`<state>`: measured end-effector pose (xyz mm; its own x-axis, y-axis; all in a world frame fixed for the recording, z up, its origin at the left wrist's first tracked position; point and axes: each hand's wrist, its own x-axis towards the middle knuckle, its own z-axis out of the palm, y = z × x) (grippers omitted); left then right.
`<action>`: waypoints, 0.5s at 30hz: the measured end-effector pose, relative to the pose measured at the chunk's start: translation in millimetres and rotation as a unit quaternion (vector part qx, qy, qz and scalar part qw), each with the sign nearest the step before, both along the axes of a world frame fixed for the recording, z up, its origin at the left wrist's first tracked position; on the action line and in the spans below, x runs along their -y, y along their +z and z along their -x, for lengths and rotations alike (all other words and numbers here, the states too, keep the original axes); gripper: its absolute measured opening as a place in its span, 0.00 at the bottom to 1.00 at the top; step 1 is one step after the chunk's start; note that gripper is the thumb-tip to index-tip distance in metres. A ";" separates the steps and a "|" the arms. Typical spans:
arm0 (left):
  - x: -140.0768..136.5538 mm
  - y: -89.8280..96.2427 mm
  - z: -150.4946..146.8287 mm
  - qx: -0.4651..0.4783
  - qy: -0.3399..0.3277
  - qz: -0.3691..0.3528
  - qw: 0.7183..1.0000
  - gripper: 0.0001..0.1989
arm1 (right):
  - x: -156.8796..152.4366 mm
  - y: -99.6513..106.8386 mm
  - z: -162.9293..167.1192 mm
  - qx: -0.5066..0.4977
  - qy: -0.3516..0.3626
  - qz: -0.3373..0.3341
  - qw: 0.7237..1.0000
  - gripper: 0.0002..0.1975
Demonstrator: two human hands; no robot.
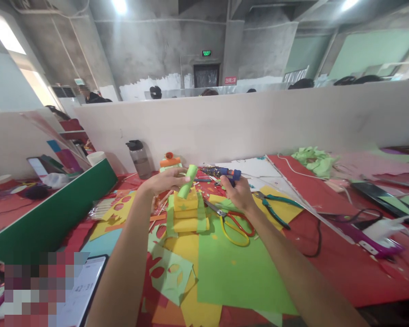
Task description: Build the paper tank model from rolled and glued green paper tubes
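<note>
My left hand (167, 180) is closed on a light-green rolled paper tube (188, 181), which it holds tilted above a yellow folded-paper piece (186, 212) with green strips. In my right hand (240, 194) is a blue hot glue gun (232, 173), its front end pointing left near the top of the green tube. Whether the nozzle touches the tube, I cannot tell. Scissors (230, 221) with yellow and red handles lie open just below my right hand. To the right of it, teal-handled pliers (272, 209) rest on yellow paper.
A green sheet (238, 272) and cut-out scraps (173, 274) spread across the red table. A bottle (138, 159) stands by the white partition (225, 127). On the left are a green board (51, 213) and a phone (85, 290); crumpled green paper (315, 161) lies at right.
</note>
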<state>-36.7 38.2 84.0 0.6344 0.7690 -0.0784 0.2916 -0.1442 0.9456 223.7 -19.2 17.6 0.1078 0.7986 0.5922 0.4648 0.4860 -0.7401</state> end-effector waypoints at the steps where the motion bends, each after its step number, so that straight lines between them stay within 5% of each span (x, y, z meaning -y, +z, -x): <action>1: -0.2 -0.1 0.0 0.001 0.001 -0.001 1.000 0.27 | 0.6 0.4 0.0 0.011 0.006 -0.001 1.000 0.23; 6: -1.9 -1.3 0.4 0.007 0.002 -0.013 1.000 0.29 | 3.4 3.0 0.6 0.065 0.033 -0.004 0.997 0.24; 15: -5.7 -4.8 1.8 -0.008 -0.030 -0.007 0.999 0.28 | 2.9 7.4 0.1 0.039 -0.023 -0.022 0.999 0.26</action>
<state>-38.5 44.0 79.2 0.6781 0.7309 -0.0776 0.2966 -0.1755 0.9387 223.6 -22.0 24.9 0.0951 0.7673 0.6342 0.5433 0.4938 -0.6790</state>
